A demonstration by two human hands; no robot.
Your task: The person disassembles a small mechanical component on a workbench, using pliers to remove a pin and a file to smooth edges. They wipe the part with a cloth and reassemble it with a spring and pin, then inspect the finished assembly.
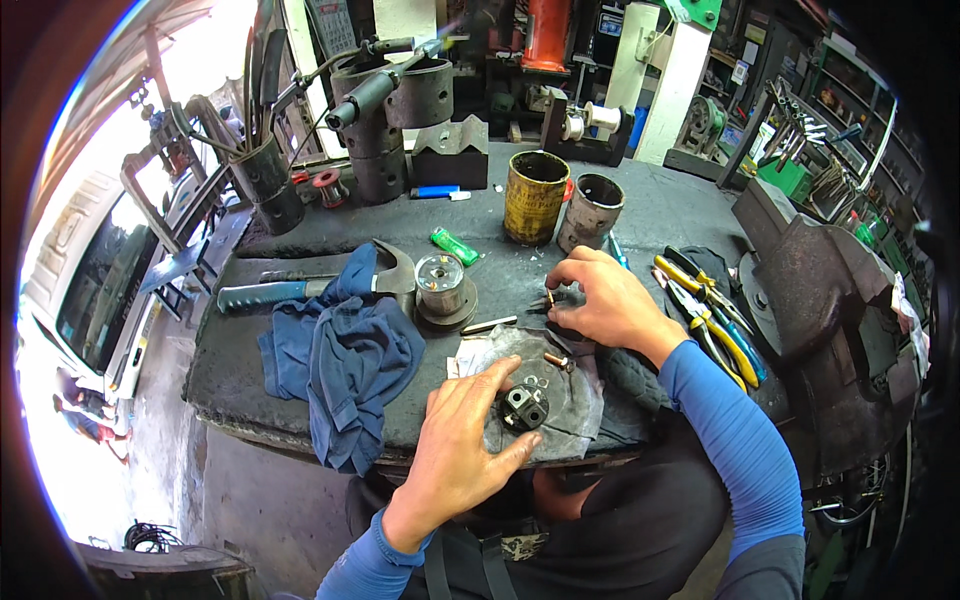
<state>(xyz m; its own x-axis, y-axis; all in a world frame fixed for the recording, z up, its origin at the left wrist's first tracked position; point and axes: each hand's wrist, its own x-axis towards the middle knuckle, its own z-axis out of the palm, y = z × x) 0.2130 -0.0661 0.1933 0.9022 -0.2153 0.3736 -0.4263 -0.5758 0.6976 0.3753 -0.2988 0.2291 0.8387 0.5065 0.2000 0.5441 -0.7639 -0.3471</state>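
My left hand [462, 440] is open, thumb and fingers spread beside a small round black metal part [524, 408] with square raised blocks and holes. That part rests on a crumpled grey sheet [575, 415], near a copper-coloured bolt [559, 362] and a few tiny bits. Farther off, the curled fingers of my right hand [610, 300] close around a small brass-coloured piece [549, 298], whose exact kind is too small to tell. Dark small pieces [537, 304] lie just left of those fingertips. A short metal rod [490, 326] sits between the sheet and a shiny metal cylinder [439, 285].
Left on the bench are a blue rag [350, 370] and a blue-handled hammer [265, 295]. Behind stand a yellow can [536, 198], a grey can [590, 212] and a green lighter [455, 246]. Several pliers [715, 325] lie right, beside a heavy dark vise [835, 310].
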